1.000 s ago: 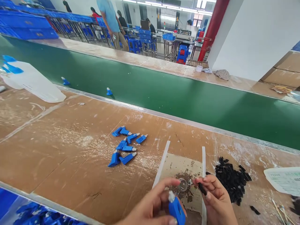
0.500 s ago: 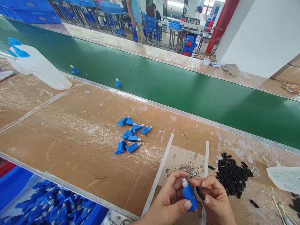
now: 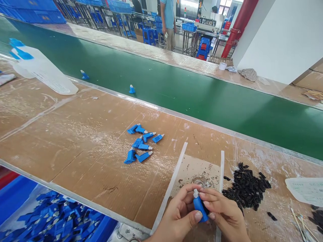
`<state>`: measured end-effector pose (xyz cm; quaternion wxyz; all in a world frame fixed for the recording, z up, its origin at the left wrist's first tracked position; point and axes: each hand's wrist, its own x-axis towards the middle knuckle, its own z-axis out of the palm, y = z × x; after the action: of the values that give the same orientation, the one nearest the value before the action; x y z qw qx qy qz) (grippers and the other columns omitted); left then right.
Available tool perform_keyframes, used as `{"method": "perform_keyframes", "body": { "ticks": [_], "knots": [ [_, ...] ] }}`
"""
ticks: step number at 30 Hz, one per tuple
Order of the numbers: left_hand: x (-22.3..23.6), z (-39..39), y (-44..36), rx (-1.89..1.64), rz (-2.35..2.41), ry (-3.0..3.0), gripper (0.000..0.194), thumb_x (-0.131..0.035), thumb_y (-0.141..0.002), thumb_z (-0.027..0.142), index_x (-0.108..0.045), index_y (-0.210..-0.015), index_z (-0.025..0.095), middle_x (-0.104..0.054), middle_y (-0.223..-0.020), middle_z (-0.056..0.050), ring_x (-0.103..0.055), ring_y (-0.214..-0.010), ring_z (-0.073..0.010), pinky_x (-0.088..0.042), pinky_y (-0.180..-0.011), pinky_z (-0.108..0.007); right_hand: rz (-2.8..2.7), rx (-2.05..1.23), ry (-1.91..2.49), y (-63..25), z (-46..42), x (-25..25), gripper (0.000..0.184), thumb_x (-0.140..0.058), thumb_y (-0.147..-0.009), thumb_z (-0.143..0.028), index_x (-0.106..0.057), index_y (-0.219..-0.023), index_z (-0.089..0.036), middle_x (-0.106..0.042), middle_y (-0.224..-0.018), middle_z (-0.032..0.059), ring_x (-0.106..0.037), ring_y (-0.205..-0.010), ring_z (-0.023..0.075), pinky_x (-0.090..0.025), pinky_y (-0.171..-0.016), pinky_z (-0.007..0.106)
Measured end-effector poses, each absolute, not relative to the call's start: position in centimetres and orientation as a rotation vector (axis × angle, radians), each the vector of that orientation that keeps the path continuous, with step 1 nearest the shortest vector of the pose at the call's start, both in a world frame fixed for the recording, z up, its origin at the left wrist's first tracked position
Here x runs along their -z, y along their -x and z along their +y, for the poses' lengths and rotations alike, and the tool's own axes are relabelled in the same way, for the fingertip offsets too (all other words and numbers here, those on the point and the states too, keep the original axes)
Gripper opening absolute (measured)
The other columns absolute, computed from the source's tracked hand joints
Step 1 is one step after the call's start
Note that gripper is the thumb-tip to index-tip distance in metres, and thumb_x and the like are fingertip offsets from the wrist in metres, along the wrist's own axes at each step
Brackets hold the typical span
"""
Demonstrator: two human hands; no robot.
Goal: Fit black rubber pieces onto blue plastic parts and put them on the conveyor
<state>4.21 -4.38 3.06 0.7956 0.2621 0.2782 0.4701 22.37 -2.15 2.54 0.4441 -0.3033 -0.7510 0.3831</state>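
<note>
Low in the view, my left hand (image 3: 178,218) grips a blue plastic housing (image 3: 198,207) with a pale tip pointing up. My right hand (image 3: 224,213) is closed at the housing's right side, pressing a small black piece (image 3: 206,209) against it; the fingers cover most of that piece. Right of my hands lies a heap of small black pieces (image 3: 249,188) on the brown worktop (image 3: 106,178). Several similar blue housings (image 3: 143,147) lie loosely grouped to the left, beyond my hands.
A green conveyor belt (image 3: 176,90) crosses behind the worktop, with blue parts (image 3: 132,89) standing on it. At lower left, a blue bin (image 3: 17,195) holds many blue housings. Cotton swabs (image 3: 297,220) lie at right. A person (image 3: 168,20) stands across the belt.
My right hand has brought the black piece from beside the blue housing against its side. The blue parts on the belt have shifted slightly right. The standing person has moved right.
</note>
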Motion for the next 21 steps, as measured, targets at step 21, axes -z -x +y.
{"method": "perform_keyframes", "body": {
  "ticks": [21],
  "knots": [
    [-0.4, 0.7, 3.4, -0.979, 1.894, -2.174, 0.028, -0.052, -0.09, 0.031, -0.068, -0.109, 0.019, -0.071, -0.102, -0.012, -0.065, -0.096, -0.0301, -0.05, -0.091, -0.046, -0.999, 0.208, 2.361, -32.9, -10.1, -0.2, 0.051, -0.047, -0.088, -0.063, -0.064, -0.1, -0.017, -0.063, -0.084, 0.0086, -0.063, -0.065, 0.0253, -0.049, -0.065, 0.041]
  ]
}}
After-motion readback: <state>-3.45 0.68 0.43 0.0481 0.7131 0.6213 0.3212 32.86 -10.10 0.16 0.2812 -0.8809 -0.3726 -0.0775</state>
